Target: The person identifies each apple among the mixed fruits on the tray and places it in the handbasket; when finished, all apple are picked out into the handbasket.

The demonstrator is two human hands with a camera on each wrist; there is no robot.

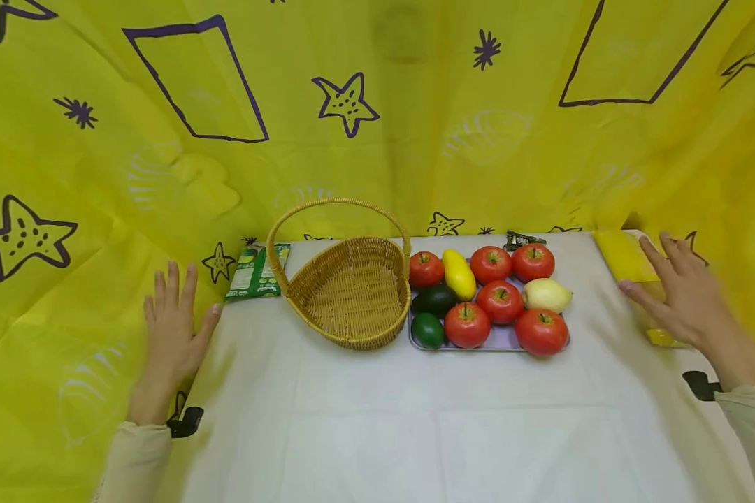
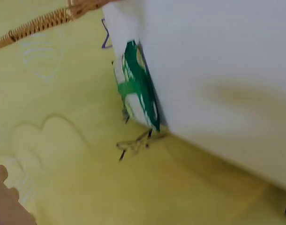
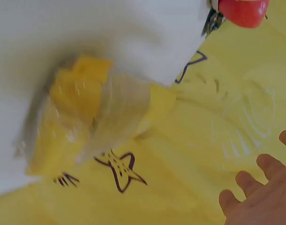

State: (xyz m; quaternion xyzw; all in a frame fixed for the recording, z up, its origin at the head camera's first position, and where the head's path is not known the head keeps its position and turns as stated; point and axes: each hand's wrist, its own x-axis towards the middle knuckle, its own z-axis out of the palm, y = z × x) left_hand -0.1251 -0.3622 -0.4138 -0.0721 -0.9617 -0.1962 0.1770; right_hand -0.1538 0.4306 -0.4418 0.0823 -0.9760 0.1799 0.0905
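My left hand [image 1: 175, 335] is held up at the left side of the table with fingers spread and nothing in it. Nearest to it lies a green and white snack packet [image 1: 258, 271] by the table's back left corner. At the right side my right hand [image 1: 692, 300] is also raised, fingers apart, holding nothing. It overlaps a yellow packet [image 1: 626, 255] with a clear part in the head view; the right wrist view shows this packet [image 3: 82, 103] more fully. Between the hands stand a wicker basket [image 1: 355, 290] with a tall handle and a metal tray [image 1: 500, 341] of produce.
On the tray are several red tomatoes [image 1: 468, 325], a yellow mango [image 1: 459, 274], a dark green avocado [image 1: 435, 300], a smaller green fruit [image 1: 428, 330] and a pale yellow fruit [image 1: 546, 295]. Behind it lies a small dark packet [image 1: 523, 240]. A yellow patterned curtain [image 1: 403, 161] surrounds the white table [image 1: 415, 433].
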